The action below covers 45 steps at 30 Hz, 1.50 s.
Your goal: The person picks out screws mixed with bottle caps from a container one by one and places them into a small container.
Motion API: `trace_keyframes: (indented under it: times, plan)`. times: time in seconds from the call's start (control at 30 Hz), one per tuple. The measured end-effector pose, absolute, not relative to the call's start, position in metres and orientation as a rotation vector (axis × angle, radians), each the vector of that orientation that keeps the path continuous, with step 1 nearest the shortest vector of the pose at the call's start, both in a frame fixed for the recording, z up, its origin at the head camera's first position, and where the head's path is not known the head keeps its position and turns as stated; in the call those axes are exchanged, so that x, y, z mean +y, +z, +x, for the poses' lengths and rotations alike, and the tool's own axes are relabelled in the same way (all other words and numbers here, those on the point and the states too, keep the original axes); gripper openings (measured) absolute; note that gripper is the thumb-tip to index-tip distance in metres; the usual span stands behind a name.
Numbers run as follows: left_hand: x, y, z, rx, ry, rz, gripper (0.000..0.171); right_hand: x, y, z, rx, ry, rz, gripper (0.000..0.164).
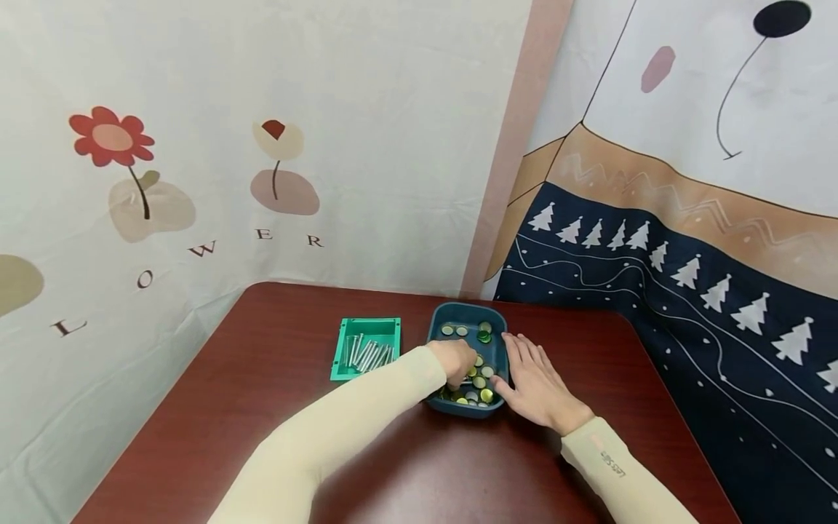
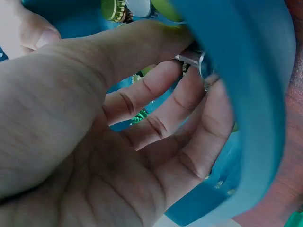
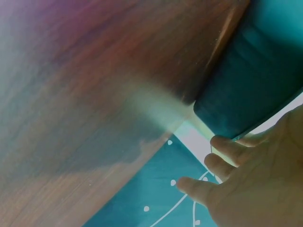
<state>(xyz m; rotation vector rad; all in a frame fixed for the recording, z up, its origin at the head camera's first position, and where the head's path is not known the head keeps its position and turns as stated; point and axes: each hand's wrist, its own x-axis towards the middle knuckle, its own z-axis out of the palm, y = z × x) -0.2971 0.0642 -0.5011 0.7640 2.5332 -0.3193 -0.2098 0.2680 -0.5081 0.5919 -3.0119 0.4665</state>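
A dark blue bin (image 1: 466, 411) holds bottle caps (image 1: 486, 395), mostly gold and green. My left hand (image 1: 455, 360) reaches down into it over the left rim. In the left wrist view, the thumb and fingertips pinch a silver metal bolt (image 2: 191, 58) close to the bin's wall, with part of it hidden by the fingers. My right hand (image 1: 538, 382) rests at the bin's right side, fingers stretched out along the rim and thumb over the near right edge. In the right wrist view, those straight fingers (image 3: 201, 189) hold nothing.
Left of the bin, a green tray (image 1: 337, 367) contains several silver bolts (image 1: 372, 356), with my left forearm passing just in front of it. Both containers stand near the back of the red-brown table (image 1: 262, 349), by a printed curtain (image 1: 393, 145).
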Motion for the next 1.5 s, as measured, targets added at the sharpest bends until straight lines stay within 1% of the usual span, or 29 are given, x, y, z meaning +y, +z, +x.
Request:
trace_keyframes:
  times: [0.07,0.27,0.33,0.43,0.5,0.6,0.67,0.73,0.77,0.87,1.03,1.07,1.23,1.33,1.4,1.5]
  plan:
    - [0.061,-0.493,-0.295,2.522,-0.331,0.785,0.016,0.266,-0.506,-0.211,-3.007,0.466,0.599,0.091]
    - [0.049,-0.435,-0.266,2.513,-0.194,0.755,0.024,0.266,-0.504,-0.209,-3.012,0.466,0.567,0.092]
    - [0.045,-0.425,-0.259,2.521,-0.111,0.750,0.021,0.267,-0.505,-0.208,-3.027,0.468,0.550,0.093]
    - [0.038,-0.418,-0.253,2.537,-0.009,0.770,0.011,0.268,-0.506,-0.207,-3.019,0.465,0.552,0.092]
    - [0.033,-0.417,-0.252,2.554,0.036,0.804,0.019,0.269,-0.506,-0.207,-3.008,0.467,0.554,0.091]
    - [0.026,-0.421,-0.252,2.571,0.093,0.862,0.042,0.268,-0.505,-0.206,-3.002,0.459,0.553,0.091]
    - [0.022,-0.424,-0.252,2.576,0.130,0.899,0.053,0.268,-0.504,-0.205,-3.008,0.448,0.553,0.091]
    - [0.018,-0.427,-0.252,2.579,0.168,0.932,0.059,0.267,-0.504,-0.204,-3.012,0.434,0.555,0.091]
    - [0.017,-0.427,-0.251,2.587,0.185,0.948,0.058,0.267,-0.504,-0.204,-3.013,0.428,0.556,0.091]
    - [0.012,-0.428,-0.249,2.612,0.226,0.995,0.049,0.264,-0.504,-0.203,-3.009,0.417,0.557,0.092]
    - [0.002,-0.428,-0.246,2.662,0.317,1.034,0.007,0.262,-0.502,-0.202,-3.004,0.406,0.562,0.091]
    - [0.001,-0.428,-0.246,2.666,0.347,1.031,0.003,0.262,-0.502,-0.202,-3.000,0.404,0.561,0.091]
    - [-0.009,-0.429,-0.246,2.677,0.491,0.954,0.017,0.262,-0.497,-0.203,-2.983,0.404,0.549,0.087]
    - [-0.016,-0.428,-0.244,2.672,0.593,0.906,0.034,0.262,-0.496,-0.203,-2.997,0.404,0.538,0.088]
    - [-0.021,-0.428,-0.242,2.668,0.665,0.885,0.041,0.262,-0.496,-0.204,-3.004,0.406,0.534,0.090]
    - [-0.029,-0.428,-0.238,2.686,0.750,0.855,0.044,0.262,-0.497,-0.204,-3.020,0.409,0.527,0.092]
